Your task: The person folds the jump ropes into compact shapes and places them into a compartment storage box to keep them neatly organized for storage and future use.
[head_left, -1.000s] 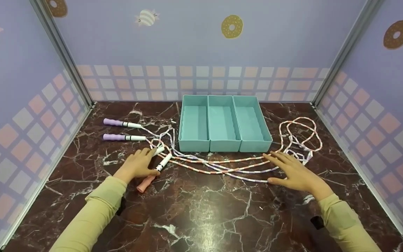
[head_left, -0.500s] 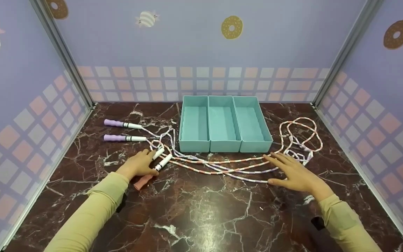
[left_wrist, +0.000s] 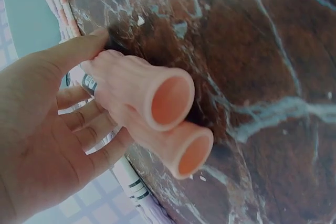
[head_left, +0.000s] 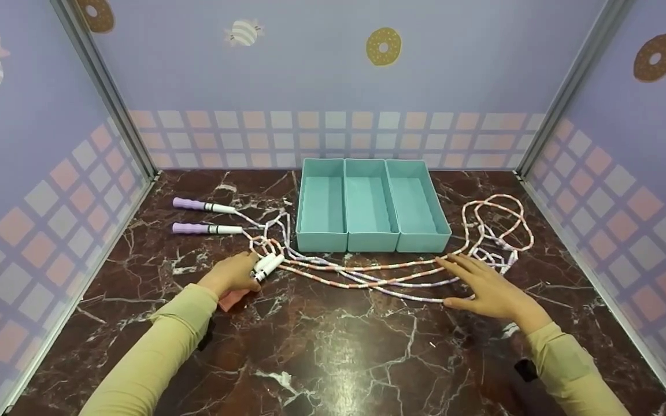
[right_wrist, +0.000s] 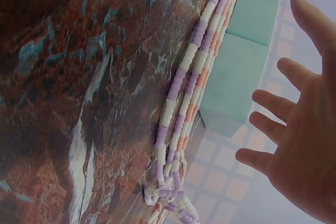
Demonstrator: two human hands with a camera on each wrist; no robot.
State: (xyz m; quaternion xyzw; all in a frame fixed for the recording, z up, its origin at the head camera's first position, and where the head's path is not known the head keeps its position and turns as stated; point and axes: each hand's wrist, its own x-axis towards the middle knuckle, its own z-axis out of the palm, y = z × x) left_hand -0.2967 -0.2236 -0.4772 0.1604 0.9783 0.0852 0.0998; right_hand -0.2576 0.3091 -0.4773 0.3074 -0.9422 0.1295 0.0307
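Note:
My left hand holds the two orange jump rope handles side by side, thumb on one side and fingers on the other. Their white ends point away to the right in the head view; their hollow orange grips face the left wrist camera. An orange-and-white beaded rope runs from them across the table. It crosses a purple-and-white beaded jump rope, whose two purple handles lie farther left. With fingers spread, my right hand hovers over the tangled right end of the ropes, gripping nothing.
Three teal bins stand joined in a row behind the ropes. The dark marbled table is bounded by patterned walls at the back and both sides. Orange rope loops lie to the right of the bins.
My left hand has drawn the two orange handles together, so they now lie side by side instead of apart. The right hand has stayed almost still.

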